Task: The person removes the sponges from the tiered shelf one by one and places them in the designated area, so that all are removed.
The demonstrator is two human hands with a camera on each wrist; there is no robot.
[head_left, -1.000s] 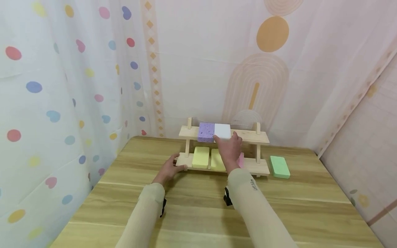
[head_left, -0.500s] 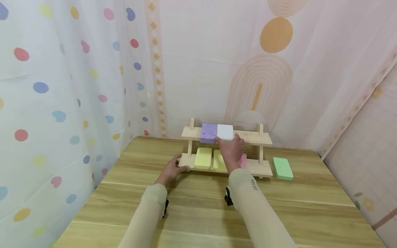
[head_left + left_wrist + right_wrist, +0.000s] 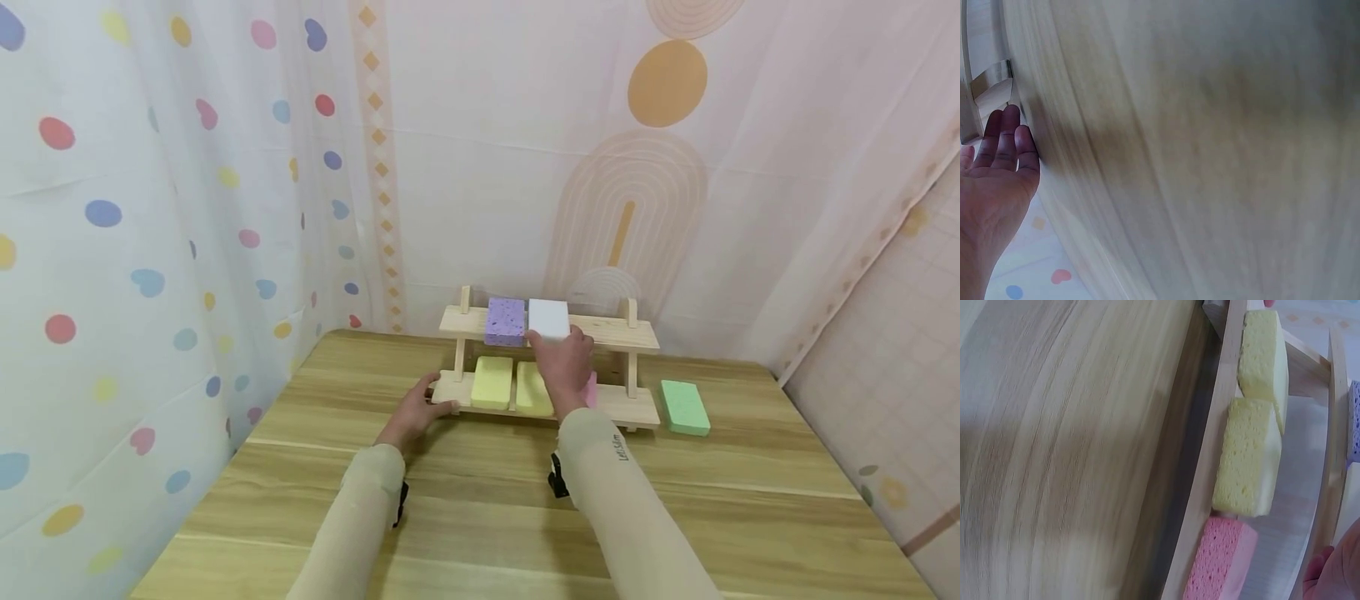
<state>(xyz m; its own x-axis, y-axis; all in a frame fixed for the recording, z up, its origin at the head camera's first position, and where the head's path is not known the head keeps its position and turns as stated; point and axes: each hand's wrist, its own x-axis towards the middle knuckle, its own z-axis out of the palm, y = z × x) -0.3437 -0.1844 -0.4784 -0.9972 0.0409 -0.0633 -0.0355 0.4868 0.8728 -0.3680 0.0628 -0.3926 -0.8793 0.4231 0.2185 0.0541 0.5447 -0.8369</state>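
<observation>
In the head view my right hand (image 3: 564, 365) pinches a white sponge (image 3: 549, 318) on the upper board of a two-tier wooden shelf (image 3: 618, 332). The thumb is at its left front corner, the fingers at its right. A purple sponge (image 3: 506, 321) sits just left of it, with a narrow gap between. My left hand (image 3: 412, 412) holds the left end of the lower board, thumb at the front edge, fingers at the side. In the left wrist view, the left hand's fingers (image 3: 1007, 140) stand near the table surface.
On the lower board are a yellow sponge (image 3: 492, 383), a second yellow sponge (image 3: 1247, 459) and a pink sponge (image 3: 1219, 559), partly hidden by my right arm in the head view. A green sponge (image 3: 685, 407) lies on the table (image 3: 480, 517) right of the shelf. Curtains hang behind.
The white sponge has moved slightly right with my right hand, opening a narrow gap from the purple sponge. My left hand has stayed at the shelf end. The head view has shifted a little.
</observation>
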